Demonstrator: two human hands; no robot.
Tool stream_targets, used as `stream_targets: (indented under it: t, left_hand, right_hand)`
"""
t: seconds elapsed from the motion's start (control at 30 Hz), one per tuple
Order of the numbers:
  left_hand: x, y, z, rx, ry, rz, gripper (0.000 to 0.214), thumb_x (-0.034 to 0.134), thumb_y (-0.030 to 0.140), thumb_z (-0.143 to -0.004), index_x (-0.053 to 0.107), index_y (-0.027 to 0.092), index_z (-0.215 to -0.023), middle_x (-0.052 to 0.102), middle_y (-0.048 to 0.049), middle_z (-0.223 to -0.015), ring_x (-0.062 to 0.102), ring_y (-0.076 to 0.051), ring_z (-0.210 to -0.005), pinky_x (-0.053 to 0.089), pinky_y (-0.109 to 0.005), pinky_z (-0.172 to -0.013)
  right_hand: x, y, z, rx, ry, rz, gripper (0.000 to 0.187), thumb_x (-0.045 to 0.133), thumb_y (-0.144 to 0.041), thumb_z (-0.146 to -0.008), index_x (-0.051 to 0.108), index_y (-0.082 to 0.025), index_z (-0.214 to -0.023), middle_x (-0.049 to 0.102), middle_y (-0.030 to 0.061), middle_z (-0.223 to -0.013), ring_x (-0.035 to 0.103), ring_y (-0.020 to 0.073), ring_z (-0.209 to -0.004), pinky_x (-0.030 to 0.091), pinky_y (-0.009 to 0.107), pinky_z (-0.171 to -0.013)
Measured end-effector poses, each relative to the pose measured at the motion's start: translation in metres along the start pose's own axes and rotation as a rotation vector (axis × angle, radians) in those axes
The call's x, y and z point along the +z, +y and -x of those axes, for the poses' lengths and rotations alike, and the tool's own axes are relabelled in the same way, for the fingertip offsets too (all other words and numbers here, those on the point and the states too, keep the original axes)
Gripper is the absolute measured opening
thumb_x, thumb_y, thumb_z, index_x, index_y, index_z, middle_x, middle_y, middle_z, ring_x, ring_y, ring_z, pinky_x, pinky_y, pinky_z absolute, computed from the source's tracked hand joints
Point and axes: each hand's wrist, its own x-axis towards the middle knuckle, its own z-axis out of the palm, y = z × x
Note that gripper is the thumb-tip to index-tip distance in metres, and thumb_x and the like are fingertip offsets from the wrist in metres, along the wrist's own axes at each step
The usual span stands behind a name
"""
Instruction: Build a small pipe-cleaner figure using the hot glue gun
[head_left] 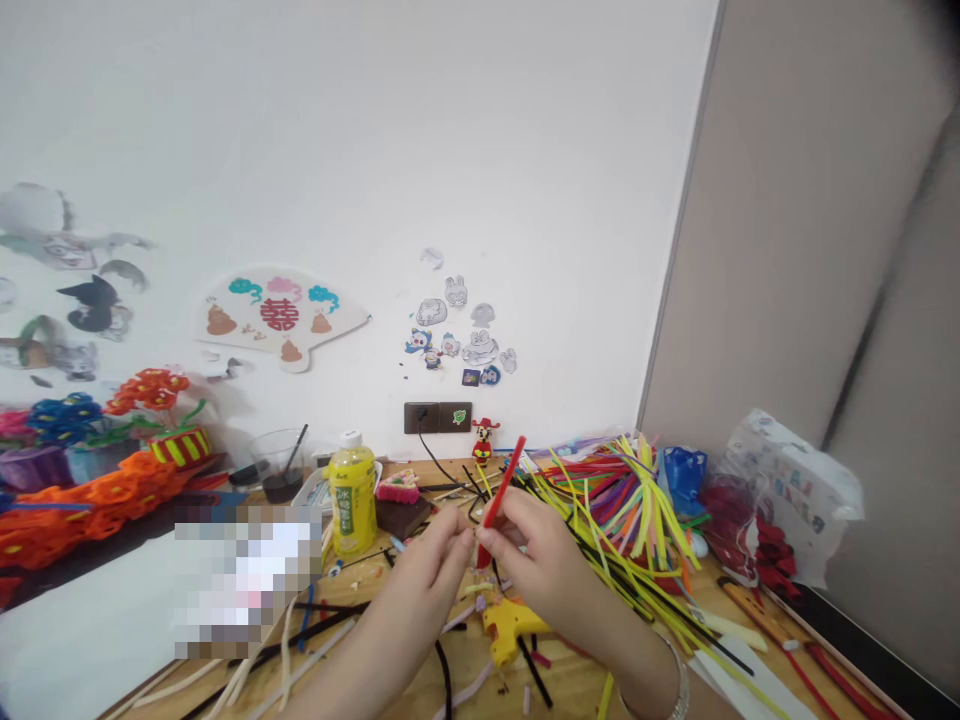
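Observation:
A red pipe cleaner [513,470] points up and to the right from between the thumb and fingers of my right hand [536,550], which is pinched closed on it. My left hand [439,555] is closed too, its fingertips close against the pipe cleaner's lower end. Whatever those fingers hold is hidden. Below my right hand a yellow hot glue gun [504,628] lies on the wooden table [405,690], partly covered by that hand. Black and pale pipe cleaner pieces are scattered around it.
A yellow drink bottle [352,495] stands left of my hands, with a cup of dark liquid [281,475] behind it. Many coloured pipe cleaners [630,500] are heaped at right. Fuzzy flowers [154,395] sit far left. A small red figure [484,440] stands by the wall.

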Motion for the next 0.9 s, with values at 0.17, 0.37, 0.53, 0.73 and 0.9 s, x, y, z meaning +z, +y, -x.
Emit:
stream_targets:
  t: [0.17,0.37,0.53,0.73,0.9]
  left_hand:
    - [0.003,0.002,0.005,0.041,0.049,-0.154,0.023,0.029,0.036,-0.086,0.036,0.024,-0.067,0.043,0.0042,-0.062,0.046,-0.017,-0.060,0.037,-0.027,-0.057]
    - [0.003,-0.005,0.007,0.187,0.077,-0.258,0.016,0.033,0.031,-0.088,0.046,0.023,-0.085,0.057,-0.0017,-0.075,0.056,-0.020,-0.069,0.044,-0.029,-0.062]
    - [0.002,-0.008,0.008,0.244,0.129,-0.289,0.013,0.038,0.033,-0.087,0.046,0.022,-0.087,0.059,-0.0040,-0.082,0.058,-0.021,-0.074,0.045,-0.030,-0.066]
    - [-0.004,0.002,0.004,0.107,0.111,-0.096,0.020,0.034,0.033,-0.088,0.050,0.022,-0.089,0.062,-0.0028,-0.082,0.059,-0.020,-0.078,0.044,-0.029,-0.069]
    - [-0.006,0.005,0.002,0.072,0.102,-0.069,0.020,0.036,0.033,-0.086,0.052,0.021,-0.085,0.063,-0.0025,-0.079,0.059,-0.020,-0.073,0.044,-0.028,-0.066]
  right_hand:
    - [0.004,0.007,-0.007,0.085,0.007,-0.217,0.008,0.052,-0.021,-0.079,0.053,-0.017,-0.072,0.054,0.0005,-0.071,0.051,0.0146,-0.067,0.041,0.024,-0.060]
    - [0.001,0.009,-0.010,0.243,-0.078,-0.610,0.016,0.061,-0.029,-0.073,0.052,-0.016,-0.072,0.054,-0.0006,-0.069,0.053,0.0133,-0.065,0.043,0.025,-0.059]
    - [-0.006,0.006,-0.011,0.264,-0.111,-0.630,0.020,0.066,-0.031,-0.069,0.054,-0.015,-0.071,0.055,-0.0008,-0.067,0.055,0.0132,-0.065,0.045,0.026,-0.064]
    - [-0.001,0.008,-0.007,0.138,-0.070,-0.513,0.013,0.053,-0.030,-0.083,0.054,-0.017,-0.083,0.060,0.0015,-0.076,0.057,0.0144,-0.072,0.045,0.026,-0.066]
    - [-0.003,0.007,-0.003,0.056,-0.095,-0.285,0.010,0.045,-0.025,-0.087,0.053,-0.018,-0.088,0.060,0.0016,-0.079,0.057,0.0147,-0.074,0.043,0.026,-0.068]
